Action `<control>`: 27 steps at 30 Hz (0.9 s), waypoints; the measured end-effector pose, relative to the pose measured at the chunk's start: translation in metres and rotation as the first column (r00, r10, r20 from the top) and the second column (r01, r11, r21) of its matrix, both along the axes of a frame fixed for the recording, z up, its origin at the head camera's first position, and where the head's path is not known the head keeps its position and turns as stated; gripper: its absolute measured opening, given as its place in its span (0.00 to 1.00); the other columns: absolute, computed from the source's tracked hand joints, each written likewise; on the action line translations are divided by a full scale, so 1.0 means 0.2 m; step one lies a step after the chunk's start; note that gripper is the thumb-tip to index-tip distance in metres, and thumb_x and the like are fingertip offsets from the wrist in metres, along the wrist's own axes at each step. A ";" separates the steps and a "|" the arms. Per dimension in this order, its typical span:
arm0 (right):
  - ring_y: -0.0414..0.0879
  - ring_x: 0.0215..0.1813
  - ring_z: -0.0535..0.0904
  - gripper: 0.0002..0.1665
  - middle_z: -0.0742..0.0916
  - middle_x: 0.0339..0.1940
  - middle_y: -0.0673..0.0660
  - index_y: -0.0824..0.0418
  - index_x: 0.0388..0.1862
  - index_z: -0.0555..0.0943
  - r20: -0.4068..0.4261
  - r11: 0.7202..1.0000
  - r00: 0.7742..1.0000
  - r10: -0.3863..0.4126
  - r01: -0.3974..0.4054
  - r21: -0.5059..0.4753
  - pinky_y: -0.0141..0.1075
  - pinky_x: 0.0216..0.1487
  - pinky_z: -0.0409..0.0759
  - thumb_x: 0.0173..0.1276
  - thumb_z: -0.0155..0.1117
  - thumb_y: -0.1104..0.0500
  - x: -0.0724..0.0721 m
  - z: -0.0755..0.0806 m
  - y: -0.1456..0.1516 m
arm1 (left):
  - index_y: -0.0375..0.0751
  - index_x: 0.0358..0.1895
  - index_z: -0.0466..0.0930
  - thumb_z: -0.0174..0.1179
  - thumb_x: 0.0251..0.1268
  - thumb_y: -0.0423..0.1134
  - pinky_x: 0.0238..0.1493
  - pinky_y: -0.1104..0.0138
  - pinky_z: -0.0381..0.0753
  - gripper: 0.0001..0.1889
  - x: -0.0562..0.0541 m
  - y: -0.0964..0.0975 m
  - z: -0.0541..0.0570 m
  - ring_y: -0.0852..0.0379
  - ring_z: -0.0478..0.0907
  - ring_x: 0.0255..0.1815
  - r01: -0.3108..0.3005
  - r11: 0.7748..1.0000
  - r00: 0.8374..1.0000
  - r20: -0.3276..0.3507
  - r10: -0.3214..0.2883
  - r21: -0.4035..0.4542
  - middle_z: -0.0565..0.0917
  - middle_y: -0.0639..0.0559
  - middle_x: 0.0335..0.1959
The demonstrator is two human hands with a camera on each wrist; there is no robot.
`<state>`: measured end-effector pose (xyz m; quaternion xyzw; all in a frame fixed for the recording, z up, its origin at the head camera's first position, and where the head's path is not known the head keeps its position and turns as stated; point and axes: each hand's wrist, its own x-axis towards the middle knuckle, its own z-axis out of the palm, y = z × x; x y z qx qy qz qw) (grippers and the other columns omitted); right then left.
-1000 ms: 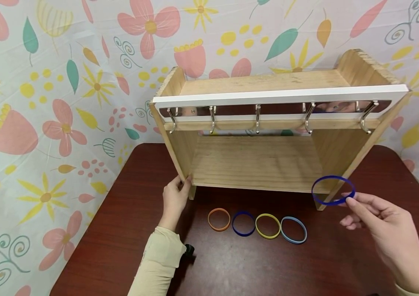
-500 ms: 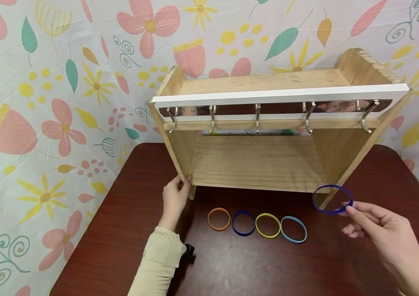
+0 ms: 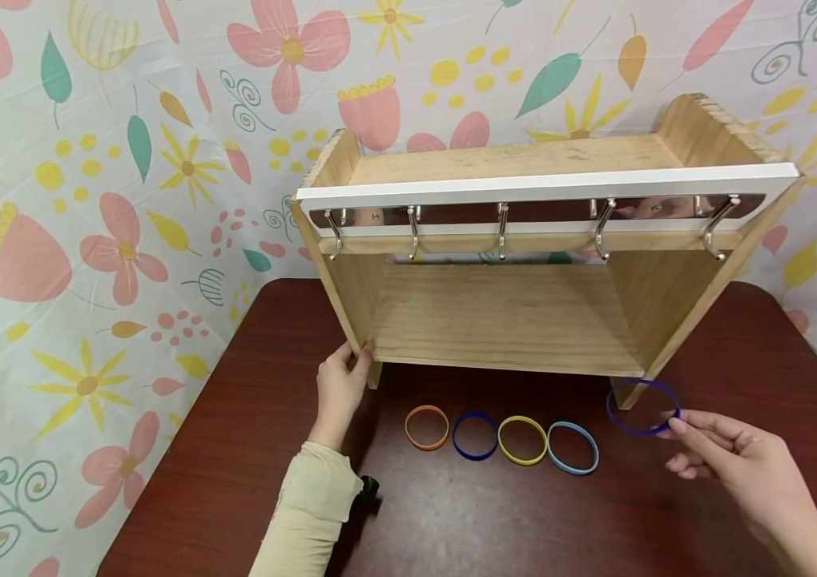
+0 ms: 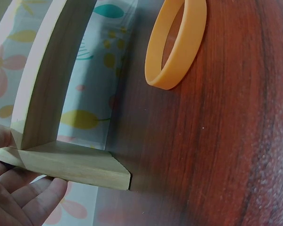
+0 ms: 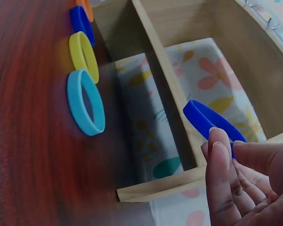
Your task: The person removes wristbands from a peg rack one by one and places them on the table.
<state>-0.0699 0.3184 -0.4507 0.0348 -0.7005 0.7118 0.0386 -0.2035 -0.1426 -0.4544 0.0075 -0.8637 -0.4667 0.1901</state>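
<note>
My right hand (image 3: 743, 469) pinches a dark blue silicone wristband (image 5: 203, 118) between thumb and fingertips. It holds the band above the table, in front of the right foot of a wooden shelf (image 3: 502, 312). My left hand (image 3: 340, 393) grips the lower left side panel of that shelf, its thumb at the front edge. On the table in front lie an orange wristband (image 4: 178, 70), a second dark blue wristband (image 5: 80, 24), a yellow wristband (image 5: 77, 52) and a light blue wristband (image 5: 76, 99), in a row from left to right.
A white rail (image 3: 553, 186) across the shelf's upper front carries a metal strip with several hooks (image 3: 502, 232). Underneath is a dark red-brown table (image 3: 235, 449). A flower-patterned cloth (image 3: 127, 160) hangs behind. Near the left sleeve sits a small black object (image 3: 369, 488).
My right hand has lowered slightly, bringing the held blue wristband down from in front of the shelf's right panel to its foot. The left hand and the row of bands stay put.
</note>
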 end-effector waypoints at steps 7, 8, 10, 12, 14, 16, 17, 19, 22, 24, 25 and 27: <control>0.46 0.26 0.85 0.18 0.90 0.34 0.53 0.53 0.45 0.85 0.028 0.998 1.000 0.012 -0.013 0.055 0.36 0.27 0.81 0.73 0.54 0.72 0.01 -0.06 0.03 | 0.43 0.44 0.86 0.60 0.70 0.46 0.30 0.60 0.81 0.11 0.00 0.00 0.00 0.53 0.85 0.34 0.003 1.000 1.000 0.004 -0.003 0.000 0.88 0.47 0.35; 0.46 0.26 0.85 0.18 0.90 0.34 0.53 0.52 0.45 0.85 0.033 0.998 0.999 0.013 -0.015 0.068 0.36 0.27 0.81 0.73 0.54 0.71 0.01 -0.07 0.03 | 0.43 0.44 0.86 0.59 0.70 0.46 0.29 0.61 0.81 0.11 0.00 0.00 0.01 0.53 0.85 0.34 0.004 1.000 1.000 0.002 -0.004 0.002 0.88 0.47 0.35; 0.46 0.26 0.85 0.18 0.90 0.35 0.53 0.51 0.45 0.85 0.039 0.997 0.999 0.021 -0.024 0.076 0.36 0.26 0.81 0.72 0.54 0.72 0.01 -0.08 0.04 | 0.43 0.44 0.86 0.59 0.70 0.45 0.29 0.61 0.81 0.11 0.00 0.00 0.01 0.53 0.85 0.34 0.006 1.000 1.000 0.001 -0.006 0.003 0.88 0.47 0.35; 0.46 0.26 0.85 0.19 0.90 0.35 0.53 0.50 0.45 0.85 0.050 0.996 0.998 0.030 -0.034 0.087 0.37 0.26 0.81 0.72 0.54 0.72 0.01 -0.10 0.04 | 0.44 0.44 0.86 0.59 0.70 0.45 0.29 0.61 0.81 0.11 0.00 0.00 0.01 0.53 0.85 0.34 0.005 1.000 1.000 0.001 -0.005 0.001 0.88 0.47 0.35; 0.46 0.26 0.85 0.19 0.90 0.35 0.53 0.49 0.44 0.85 0.064 0.992 0.997 0.037 -0.044 0.116 0.37 0.26 0.82 0.72 0.55 0.71 0.01 -0.11 0.04 | 0.44 0.44 0.86 0.59 0.70 0.46 0.29 0.61 0.81 0.11 0.00 0.00 0.00 0.53 0.85 0.33 0.004 1.000 1.000 0.003 -0.004 0.000 0.88 0.48 0.35; 0.46 0.27 0.85 0.20 0.90 0.35 0.54 0.47 0.44 0.85 0.084 0.989 0.995 0.044 -0.055 0.135 0.37 0.27 0.82 0.72 0.55 0.71 0.01 -0.13 0.05 | 0.44 0.44 0.86 0.59 0.70 0.46 0.29 0.62 0.81 0.12 0.00 0.00 0.00 0.54 0.85 0.33 0.002 1.000 1.000 0.005 -0.002 0.000 0.88 0.48 0.34; 0.46 0.27 0.85 0.20 0.90 0.35 0.53 0.46 0.44 0.85 0.095 0.986 0.994 0.045 -0.060 0.155 0.38 0.27 0.82 0.73 0.55 0.71 0.02 -0.13 0.05 | 0.44 0.44 0.86 0.59 0.70 0.46 0.29 0.62 0.81 0.12 0.00 0.00 0.00 0.54 0.85 0.33 0.002 1.000 1.000 0.006 -0.002 0.002 0.88 0.48 0.34; 0.47 0.27 0.85 0.20 0.90 0.35 0.53 0.45 0.44 0.84 0.113 0.978 0.992 0.048 -0.069 0.197 0.38 0.28 0.82 0.73 0.55 0.70 0.02 -0.14 0.06 | 0.44 0.44 0.87 0.59 0.70 0.47 0.29 0.62 0.81 0.12 0.00 0.00 0.01 0.54 0.85 0.33 0.001 1.000 1.000 0.005 -0.001 0.003 0.88 0.48 0.34; 0.47 0.28 0.85 0.20 0.90 0.36 0.53 0.42 0.43 0.84 0.151 0.965 0.988 0.044 -0.081 0.250 0.39 0.28 0.82 0.73 0.56 0.68 0.02 -0.16 0.06 | 0.44 0.44 0.87 0.60 0.70 0.47 0.29 0.62 0.81 0.12 0.00 0.00 0.01 0.53 0.85 0.33 0.002 1.000 1.000 -0.002 -0.002 0.006 0.88 0.48 0.34; 0.48 0.28 0.85 0.17 0.90 0.36 0.52 0.45 0.44 0.84 0.184 0.957 0.982 0.042 -0.092 0.276 0.40 0.29 0.83 0.74 0.56 0.66 0.02 -0.16 0.06 | 0.43 0.44 0.87 0.60 0.70 0.46 0.29 0.62 0.81 0.12 0.00 0.00 0.01 0.53 0.85 0.33 0.002 1.000 1.000 -0.006 -0.002 0.006 0.88 0.48 0.34; 0.48 0.28 0.85 0.15 0.90 0.35 0.52 0.47 0.44 0.84 0.202 0.954 0.978 0.041 -0.099 0.284 0.40 0.29 0.83 0.74 0.56 0.66 0.02 -0.17 0.07 | 0.43 0.43 0.87 0.60 0.70 0.46 0.29 0.62 0.81 0.12 0.00 0.00 0.00 0.53 0.85 0.33 0.002 1.000 1.000 -0.011 -0.002 0.004 0.88 0.48 0.34; 0.48 0.28 0.85 0.11 0.90 0.35 0.52 0.53 0.45 0.85 0.241 0.948 0.969 0.047 -0.119 0.296 0.41 0.29 0.83 0.74 0.56 0.64 0.01 -0.17 0.07 | 0.43 0.42 0.87 0.59 0.70 0.45 0.28 0.62 0.81 0.11 0.00 0.00 0.00 0.54 0.85 0.32 -0.001 1.000 1.000 -0.020 0.001 0.001 0.88 0.49 0.33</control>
